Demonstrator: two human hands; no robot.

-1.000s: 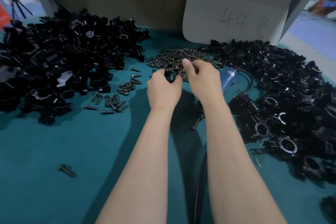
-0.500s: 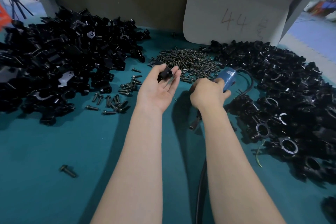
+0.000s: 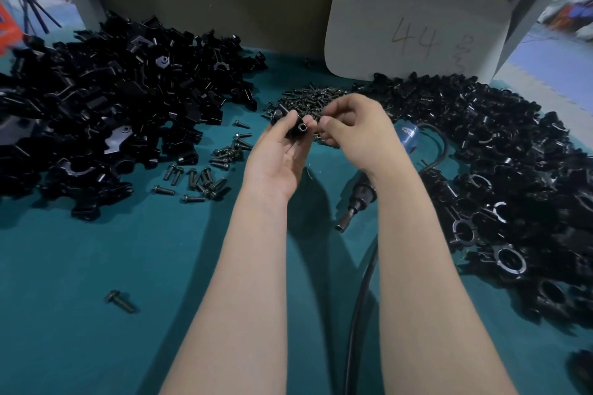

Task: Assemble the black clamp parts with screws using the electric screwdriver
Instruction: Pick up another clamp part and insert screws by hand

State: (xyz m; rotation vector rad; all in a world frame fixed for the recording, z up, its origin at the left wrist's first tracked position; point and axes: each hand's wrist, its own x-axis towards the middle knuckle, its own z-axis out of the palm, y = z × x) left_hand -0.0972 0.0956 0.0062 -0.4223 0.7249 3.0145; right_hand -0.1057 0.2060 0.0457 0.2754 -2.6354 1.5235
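Two hands above the screws [image 3: 308, 102] | left hand [image 3: 276, 155], palm up, pinches clamp part [image 3: 297, 129] | right hand [image 3: 357, 133] curled just beside it (contents too small to tell) | screwdriver [image 3: 362, 194] lies under right wrist.

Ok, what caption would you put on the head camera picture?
A left hand holds a black clamp part, the right hand curled beside it, above a pile of screws.

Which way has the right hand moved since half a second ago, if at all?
Yes. The right hand has come off the electric screwdriver and moved left and away, toward the clamp part held by the left hand.
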